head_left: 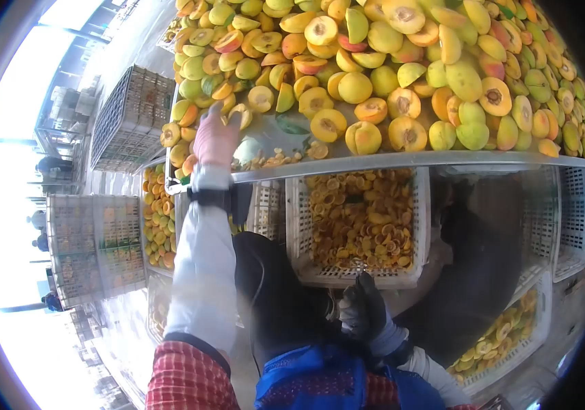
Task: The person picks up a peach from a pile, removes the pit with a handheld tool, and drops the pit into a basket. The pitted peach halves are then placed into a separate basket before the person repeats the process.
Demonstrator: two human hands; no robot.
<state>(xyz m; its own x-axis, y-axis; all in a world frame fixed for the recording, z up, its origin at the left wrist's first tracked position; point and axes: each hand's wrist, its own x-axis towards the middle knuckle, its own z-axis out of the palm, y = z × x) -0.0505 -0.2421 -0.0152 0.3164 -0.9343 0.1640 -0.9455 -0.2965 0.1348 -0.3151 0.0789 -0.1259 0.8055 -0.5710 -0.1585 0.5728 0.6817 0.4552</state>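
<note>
My left hand [215, 139], in a pale glove with a dark band at the wrist, reaches over the metal table's left part, beside halved peaches [261, 99]. Its fingers are apart and slightly blurred, and nothing shows between them. Small pale scraps [272, 160] lie just right of it near the table's edge. Lower down, my right hand [363, 305], in a dark and grey glove, is closed round a small metal tool [361, 272], mostly hidden in the glove. This hand is in front of a white crate [423, 232] holding cut fruit pieces.
The metal table's rim [402, 161] runs across the view, with a large heap of halved peaches behind it. Stacked crates [94, 249] stand at the left. Another crate [542, 326] of fruit is at the lower right, and dark-clothed legs [278, 287] are below the table.
</note>
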